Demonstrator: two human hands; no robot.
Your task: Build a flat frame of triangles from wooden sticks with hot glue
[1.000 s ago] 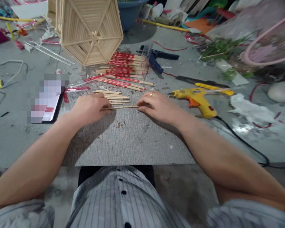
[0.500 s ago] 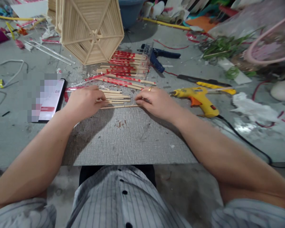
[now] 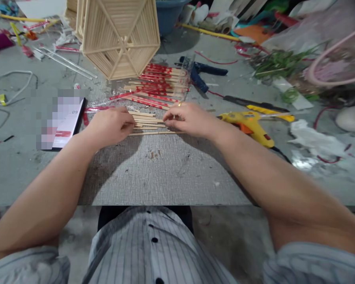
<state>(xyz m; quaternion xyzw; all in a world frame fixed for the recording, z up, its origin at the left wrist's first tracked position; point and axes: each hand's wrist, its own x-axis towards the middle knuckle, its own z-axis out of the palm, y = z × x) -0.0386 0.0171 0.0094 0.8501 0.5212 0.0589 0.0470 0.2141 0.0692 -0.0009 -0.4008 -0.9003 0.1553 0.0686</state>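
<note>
Several thin plain wooden sticks (image 3: 148,114) lie side by side on the table between my hands. My left hand (image 3: 112,125) is closed at their left ends, its fingertips curled over the sticks and partly hidden. At the right, the thumb and fingers of my right hand (image 3: 191,118) pinch the end of one wooden stick. A longer single stick (image 3: 156,133) lies nearer to me, apart from the row, its right end passing under my right hand. Just behind is a pile of red-patterned sticks (image 3: 156,85) with clear plastic wrap.
A hexagonal stick-built piece (image 3: 121,47) stands behind, beside a blue bucket (image 3: 168,17). To the left lies a phone (image 3: 66,122). At right are a yellow glue gun (image 3: 256,128), a cutter knife (image 3: 257,104), dark blue pliers (image 3: 199,75) and crumpled white plastic (image 3: 316,138).
My right hand has let go of the long near stick and shifted left and slightly away from me, onto the end of a stick in the row. My left hand stays at the left ends.
</note>
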